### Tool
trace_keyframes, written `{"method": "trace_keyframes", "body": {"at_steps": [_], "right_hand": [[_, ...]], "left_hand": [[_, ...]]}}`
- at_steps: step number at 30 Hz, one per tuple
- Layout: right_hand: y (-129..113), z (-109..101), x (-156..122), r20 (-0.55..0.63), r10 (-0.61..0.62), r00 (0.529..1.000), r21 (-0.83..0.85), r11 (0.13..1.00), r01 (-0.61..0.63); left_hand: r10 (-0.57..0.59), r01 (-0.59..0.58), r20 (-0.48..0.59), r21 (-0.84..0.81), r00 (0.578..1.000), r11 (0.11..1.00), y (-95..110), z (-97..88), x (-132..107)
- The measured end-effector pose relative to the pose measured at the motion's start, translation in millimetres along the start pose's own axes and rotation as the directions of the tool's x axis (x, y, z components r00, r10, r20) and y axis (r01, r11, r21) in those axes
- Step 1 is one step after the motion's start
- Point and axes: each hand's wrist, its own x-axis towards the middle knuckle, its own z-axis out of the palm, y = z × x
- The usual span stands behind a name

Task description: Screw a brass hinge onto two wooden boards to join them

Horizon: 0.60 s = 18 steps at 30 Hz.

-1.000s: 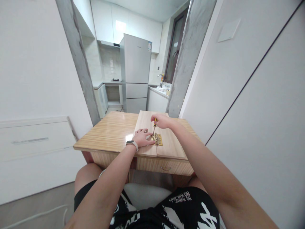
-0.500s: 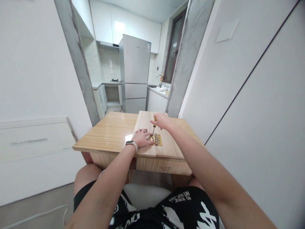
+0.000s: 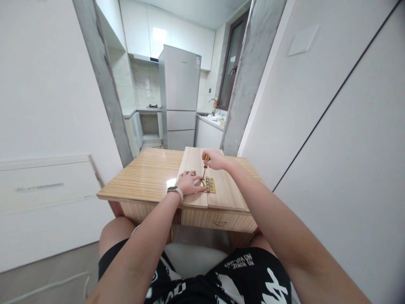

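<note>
Between two white walls (image 3: 47,84) you are sitting at a wooden counter (image 3: 152,169), which has a glossy striped grain and a drawer (image 3: 199,219) in its front side. Behind it, past two rough grey posts (image 3: 101,76), there stands a tall silver refrigerator (image 3: 181,80), with white cabinets (image 3: 136,25) high on the wall and a dark-framed window (image 3: 232,63) to the right.

On the counter lie two pale boards, the left board (image 3: 193,158) and the right board (image 3: 228,190), side by side; their long axes run away from you. A brass-coloured hinge (image 3: 211,185) lies flat across the seam, and its barrel follows this seam, so it also points away from you.

The screwdriver (image 3: 205,165) is above the left leaf of the hinge — its tip is directed down to the leaf, and its yellow and black handle leans slightly to the right. The grip of your right hand (image 3: 215,160) is closed firmly around this handle. Your left hand (image 3: 188,184) rests on the left board with spread fingers — its grip clasps nothing, and the thumb is at the hinge. Whether the tip sits in a screw, you cannot tell at this size.
</note>
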Motion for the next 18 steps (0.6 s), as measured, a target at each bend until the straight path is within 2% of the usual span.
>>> {"method": "trace_keyframes", "body": {"at_steps": [8,12,15,18], "right_hand": [[-11,0,-2,-0.085,-0.039,0.996,-0.166,0.986,0.024],[-16,3,-2,-0.128,0.016,0.992,-0.239,0.97,-0.046],[-15,5,-2,-0.146,0.041,0.988,-0.223,0.972,-0.073],[-12,2,-2,-0.094,0.007,0.996,-0.126,0.992,-0.019]], "left_hand": [[0.001,-0.001,-0.003,0.003,1.0,1.0,0,-0.1,0],[-0.001,0.001,0.004,0.001,1.0,1.0,2,-1.9,-1],[-0.01,0.01,0.014,0.0,1.0,1.0,4,-3.1,-1],[-0.016,0.016,0.01,0.0,1.0,1.0,4,-2.6,-1]]}}
